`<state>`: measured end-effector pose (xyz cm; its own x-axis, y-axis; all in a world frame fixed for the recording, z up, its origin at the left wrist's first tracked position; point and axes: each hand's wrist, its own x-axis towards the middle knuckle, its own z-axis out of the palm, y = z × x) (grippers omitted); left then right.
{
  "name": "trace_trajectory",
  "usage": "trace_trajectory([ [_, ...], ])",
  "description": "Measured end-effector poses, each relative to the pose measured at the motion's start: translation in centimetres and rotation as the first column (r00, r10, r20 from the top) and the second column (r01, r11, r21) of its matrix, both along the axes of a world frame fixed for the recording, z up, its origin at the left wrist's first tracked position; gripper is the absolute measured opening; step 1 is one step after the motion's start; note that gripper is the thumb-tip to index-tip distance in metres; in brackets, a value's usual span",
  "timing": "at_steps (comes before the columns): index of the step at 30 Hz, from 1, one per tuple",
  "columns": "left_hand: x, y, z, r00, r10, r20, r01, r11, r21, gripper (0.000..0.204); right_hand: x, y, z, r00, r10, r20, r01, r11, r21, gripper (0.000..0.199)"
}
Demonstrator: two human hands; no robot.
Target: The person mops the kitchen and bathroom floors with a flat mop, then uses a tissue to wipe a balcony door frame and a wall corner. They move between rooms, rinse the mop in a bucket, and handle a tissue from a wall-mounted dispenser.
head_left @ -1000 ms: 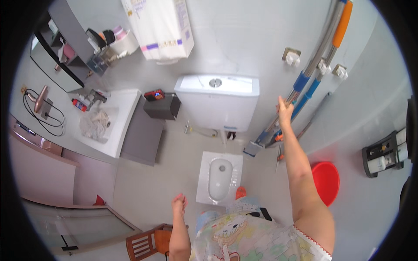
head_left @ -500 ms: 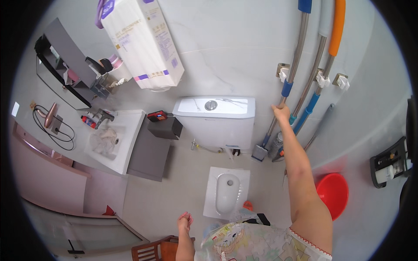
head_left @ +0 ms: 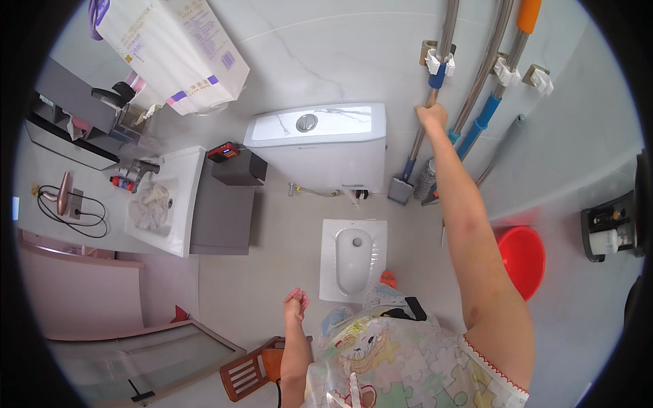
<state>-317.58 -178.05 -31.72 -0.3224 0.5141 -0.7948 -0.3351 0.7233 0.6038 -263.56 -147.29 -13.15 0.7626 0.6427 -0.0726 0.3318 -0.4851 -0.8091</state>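
Note:
My right hand is closed around the steel pole of a mop, just under its blue sleeve. The pole stands against the tiled wall, passing between the white arms of a wall clip. A small grey flat head is at its lower end, near the floor. Two more long-handled poles, one with an orange grip, stand to its right. Low at the centre left, my left hand hangs over the floor, fingers loosely curled and apart, holding nothing.
A white cistern stands behind a squat toilet in the floor. To the left are a washbasin and a grey cabinet. A red bucket is at the right, a wooden chair near the front.
The whole view has shifted, so the room sits higher in it. The pole's blue sleeve has risen to the clip, whose arms now show on both sides. My right hand keeps its grip.

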Motion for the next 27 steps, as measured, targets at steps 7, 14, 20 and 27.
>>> trace_trajectory([
  [7,0.3,2.0,1.4,0.987,-0.162,-0.005,0.162,0.986,-0.029,0.026,0.9,-10.0,-13.1,0.990,0.113,0.086,-0.103,0.987,-0.120,0.042],
  [14,0.5,5.8,-0.1,0.865,-0.502,0.017,0.502,0.865,0.004,0.031,-10.4,-55.1,-32.3,0.978,-0.088,-0.191,-0.059,0.756,-0.652,0.024],
  [20,2.2,6.9,-7.8,0.668,-0.740,0.075,0.739,0.672,0.045,0.033,-31.9,-85.7,-29.1,0.344,-0.920,-0.189,0.562,0.363,-0.743,0.014],
  [27,4.6,2.4,-15.3,0.512,-0.859,-0.006,0.855,0.510,-0.091,0.033,-49.9,-92.4,-24.8,0.322,-0.913,-0.250,0.395,0.369,-0.841,0.023],
])
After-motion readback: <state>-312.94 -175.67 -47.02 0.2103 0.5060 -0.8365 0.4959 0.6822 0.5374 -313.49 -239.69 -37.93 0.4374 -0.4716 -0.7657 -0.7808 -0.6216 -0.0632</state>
